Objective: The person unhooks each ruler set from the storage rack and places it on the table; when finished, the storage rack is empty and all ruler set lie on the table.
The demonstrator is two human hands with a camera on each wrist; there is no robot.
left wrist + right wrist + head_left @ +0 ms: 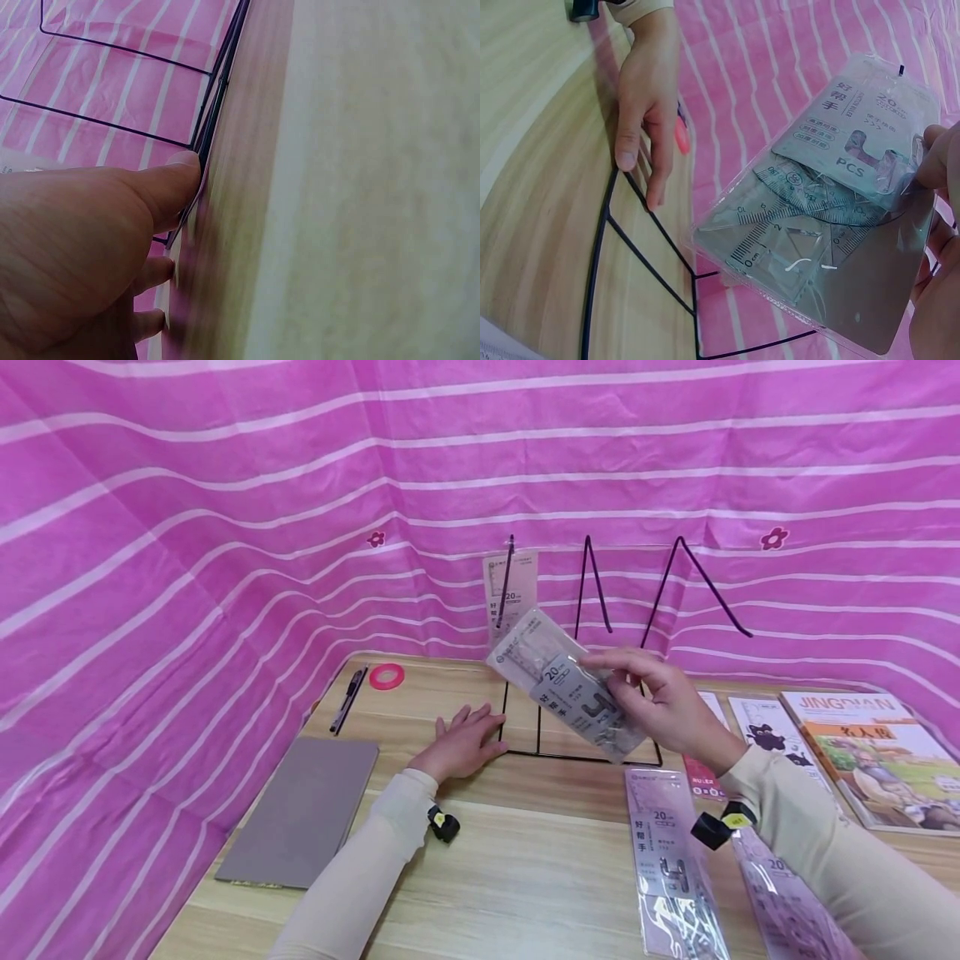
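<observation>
My right hand (667,702) pinches a clear packet of rulers (566,681) by its lower right end and holds it tilted above the table. In the right wrist view the packet (780,247) shows a protractor and set squares through the plastic. A black wire rack (577,756) with upright hooks stands at the back, and a similar packet (513,581) hangs at its left hook. My left hand (465,743) rests on the table at the rack's front left corner, fingers extended. In the left wrist view its thumb touches the rack's wire (214,82).
More ruler packets (663,860) lie at front right, beside a red one (703,787) and a cat-print one (776,735). A magazine (885,768) lies far right. At left are a grey notebook (307,810), a pen (349,700) and pink tape (375,677). Pink striped cloth (255,610) walls the table.
</observation>
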